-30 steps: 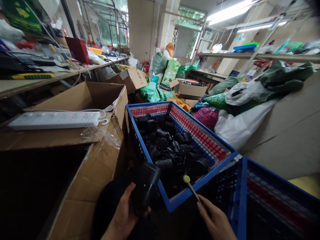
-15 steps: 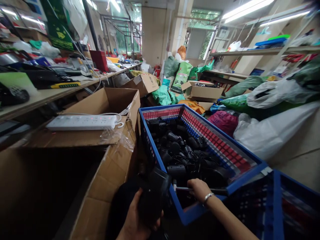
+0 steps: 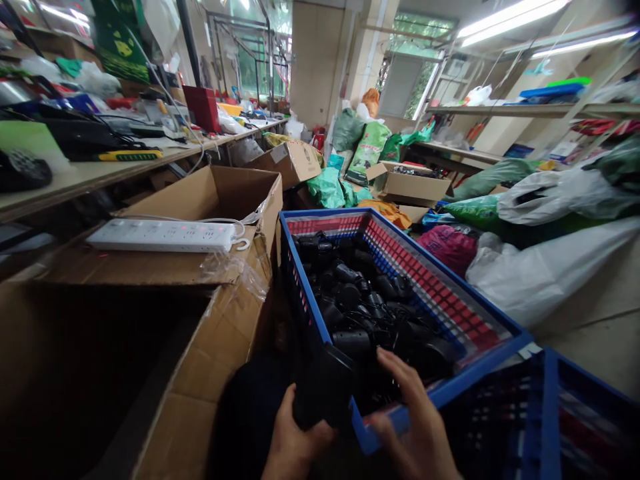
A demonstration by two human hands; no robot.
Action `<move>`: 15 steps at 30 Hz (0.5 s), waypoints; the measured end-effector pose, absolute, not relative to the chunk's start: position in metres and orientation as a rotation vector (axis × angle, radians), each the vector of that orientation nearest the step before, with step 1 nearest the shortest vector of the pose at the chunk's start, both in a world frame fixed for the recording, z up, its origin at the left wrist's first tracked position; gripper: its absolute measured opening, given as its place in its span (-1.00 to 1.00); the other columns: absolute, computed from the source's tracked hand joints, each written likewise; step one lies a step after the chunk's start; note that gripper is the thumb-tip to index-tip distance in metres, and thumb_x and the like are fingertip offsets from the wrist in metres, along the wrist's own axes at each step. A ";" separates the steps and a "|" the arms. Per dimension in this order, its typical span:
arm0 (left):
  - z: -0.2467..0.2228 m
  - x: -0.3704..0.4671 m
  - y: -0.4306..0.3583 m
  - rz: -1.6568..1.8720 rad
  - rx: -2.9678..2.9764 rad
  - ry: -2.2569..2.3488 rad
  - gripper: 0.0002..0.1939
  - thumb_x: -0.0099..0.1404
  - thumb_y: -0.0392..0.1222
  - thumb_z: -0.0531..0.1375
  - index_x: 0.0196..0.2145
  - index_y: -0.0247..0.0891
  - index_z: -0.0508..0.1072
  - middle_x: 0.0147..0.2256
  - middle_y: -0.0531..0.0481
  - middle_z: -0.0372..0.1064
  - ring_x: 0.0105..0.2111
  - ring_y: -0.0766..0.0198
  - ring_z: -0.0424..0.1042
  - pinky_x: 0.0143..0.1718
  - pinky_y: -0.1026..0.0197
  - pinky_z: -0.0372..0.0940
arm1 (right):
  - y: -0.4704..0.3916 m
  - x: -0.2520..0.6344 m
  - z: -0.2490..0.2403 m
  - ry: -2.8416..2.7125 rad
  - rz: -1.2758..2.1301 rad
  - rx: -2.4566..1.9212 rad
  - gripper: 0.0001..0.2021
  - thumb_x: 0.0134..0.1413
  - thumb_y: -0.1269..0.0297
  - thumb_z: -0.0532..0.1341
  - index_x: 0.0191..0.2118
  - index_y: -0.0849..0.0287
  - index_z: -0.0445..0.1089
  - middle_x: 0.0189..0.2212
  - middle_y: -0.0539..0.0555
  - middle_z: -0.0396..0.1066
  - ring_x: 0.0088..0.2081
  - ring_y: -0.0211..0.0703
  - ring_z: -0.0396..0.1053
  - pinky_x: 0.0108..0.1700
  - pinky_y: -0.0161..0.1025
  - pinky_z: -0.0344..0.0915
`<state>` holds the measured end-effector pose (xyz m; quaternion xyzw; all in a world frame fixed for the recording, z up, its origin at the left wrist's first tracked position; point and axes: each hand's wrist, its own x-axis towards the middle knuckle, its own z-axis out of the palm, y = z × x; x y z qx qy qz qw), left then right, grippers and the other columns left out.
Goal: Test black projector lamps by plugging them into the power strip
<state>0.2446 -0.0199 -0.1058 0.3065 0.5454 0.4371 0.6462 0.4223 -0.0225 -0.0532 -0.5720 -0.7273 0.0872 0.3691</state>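
Note:
My left hand (image 3: 297, 437) grips a dark, blocky black plastic piece (image 3: 324, 383); its exact kind is too dark to make out. The piece is held upright beside the near left corner of a blue plastic crate (image 3: 520, 339). Several black plastic parts (image 3: 353, 293), some round and some with thin wires, lie heaped in the crate. Over the crate's near rim is my right hand (image 3: 417, 420), blurred, with thumb and fingers apart and nothing visible between them. It is just right of the black piece, with a gap between them.
At left, an open cardboard box (image 3: 200, 360) stands with a white power strip (image 3: 165, 236) lying on its flap. Another blue crate (image 3: 550, 400) adjoins at right. Beyond are a cluttered workbench (image 3: 75, 183), stuffed bags (image 3: 545, 267) and a small carton (image 3: 415, 187).
My right hand has let go of a thin tool with a silver shaft and dark handle, and moved nearer the black piece, opening. My left hand has moved slightly right with the piece.

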 end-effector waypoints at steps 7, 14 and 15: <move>-0.117 0.250 -0.041 1.267 1.226 1.459 -0.29 -0.20 0.04 0.34 -0.11 -0.26 0.24 -0.09 -0.24 0.18 -0.08 -0.13 0.28 -0.02 -0.07 0.18 | -0.062 0.365 -0.079 -1.862 -0.040 -1.466 -0.39 0.13 0.07 0.06 0.27 -0.03 -0.13 0.18 0.24 0.07 0.14 0.27 0.12 0.01 0.23 0.24; -0.118 0.251 -0.047 1.149 1.371 1.481 -0.16 -0.23 0.15 0.35 -0.06 -0.37 0.22 -0.03 -0.38 0.11 -0.02 -0.22 0.24 0.04 -0.12 0.14 | -0.049 0.398 -0.078 -1.941 -0.086 -1.450 -0.35 0.16 0.01 -0.02 0.29 0.11 -0.18 0.28 0.24 -0.14 0.20 0.27 0.02 0.07 0.20 0.21; -0.119 0.250 -0.048 1.158 1.383 1.483 -0.16 -0.24 0.12 0.37 -0.06 -0.37 0.23 -0.02 -0.37 0.12 -0.01 -0.22 0.23 0.05 -0.11 0.14 | -0.047 0.405 -0.077 -1.937 -0.080 -1.459 -0.37 0.16 0.07 0.01 0.29 0.12 -0.16 0.28 0.23 -0.12 0.21 0.22 0.03 0.08 0.15 0.21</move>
